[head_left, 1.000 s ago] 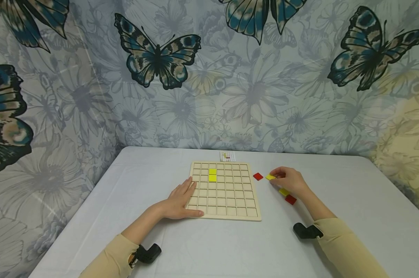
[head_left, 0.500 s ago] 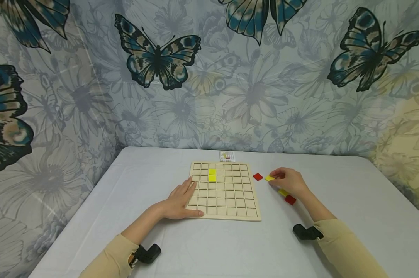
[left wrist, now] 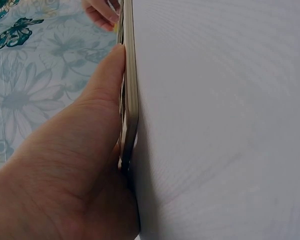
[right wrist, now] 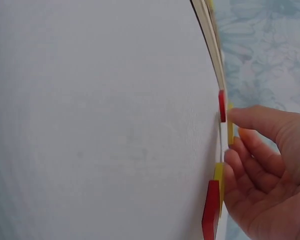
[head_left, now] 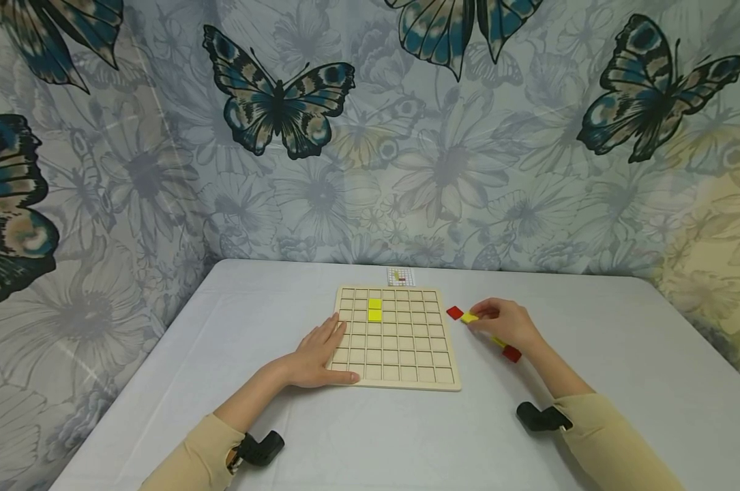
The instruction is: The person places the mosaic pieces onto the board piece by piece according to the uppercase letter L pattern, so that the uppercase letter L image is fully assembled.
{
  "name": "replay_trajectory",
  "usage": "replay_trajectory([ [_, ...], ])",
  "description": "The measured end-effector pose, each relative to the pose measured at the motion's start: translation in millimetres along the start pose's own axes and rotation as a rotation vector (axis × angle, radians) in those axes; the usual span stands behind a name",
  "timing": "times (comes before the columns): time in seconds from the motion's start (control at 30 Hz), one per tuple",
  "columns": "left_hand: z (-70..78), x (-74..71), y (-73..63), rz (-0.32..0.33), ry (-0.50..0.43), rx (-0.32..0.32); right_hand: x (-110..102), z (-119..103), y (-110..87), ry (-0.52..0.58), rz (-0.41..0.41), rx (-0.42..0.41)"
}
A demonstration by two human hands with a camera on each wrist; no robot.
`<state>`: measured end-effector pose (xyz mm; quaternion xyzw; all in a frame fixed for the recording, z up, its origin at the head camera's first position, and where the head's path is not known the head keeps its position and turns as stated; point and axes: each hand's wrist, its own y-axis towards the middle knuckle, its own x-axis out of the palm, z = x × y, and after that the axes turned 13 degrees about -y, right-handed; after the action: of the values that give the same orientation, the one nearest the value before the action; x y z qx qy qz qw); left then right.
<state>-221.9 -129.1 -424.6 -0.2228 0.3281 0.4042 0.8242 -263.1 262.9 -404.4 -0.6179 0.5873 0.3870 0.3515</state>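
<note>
A wooden grid board (head_left: 400,354) lies flat on the table. My left hand (head_left: 311,358) rests on its left edge with straight fingers, the thumb along the near corner. Two yellow square tiles (head_left: 375,316) sit in neighbouring cells of one column near the board's far side. To the right of the board, my right hand (head_left: 507,324) pinches a yellow tile (head_left: 468,318) between thumb and fingers, seen edge-on in the right wrist view. Just left of that tile is a red tile (head_left: 455,312). Below the right hand lie another yellow tile (head_left: 498,341), partly hidden, and a red tile (head_left: 512,354).
A small printed card (head_left: 401,276) with a coloured grid pattern lies beyond the board's far edge. White cloth covers the table (head_left: 394,443). A curtain with butterflies (head_left: 278,102) hangs behind it. Black wrist cameras (head_left: 262,448) stick out by both sleeves.
My right hand has shifted slightly left with the yellow tile, bringing it close to the red tile by the board. The left hand has stayed in place.
</note>
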Motion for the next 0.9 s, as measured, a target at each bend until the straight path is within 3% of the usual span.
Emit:
replay_trajectory([
  [0.47, 0.0, -0.7, -0.6, -0.003, -0.001, 0.008, 9, -24, -4.4, 0.121, -0.035, -0.033],
  [0.9, 0.3, -0.4, -0.9, -0.002, -0.009, 0.007, 23, -53, -7.2, 0.136, -0.068, -0.105],
])
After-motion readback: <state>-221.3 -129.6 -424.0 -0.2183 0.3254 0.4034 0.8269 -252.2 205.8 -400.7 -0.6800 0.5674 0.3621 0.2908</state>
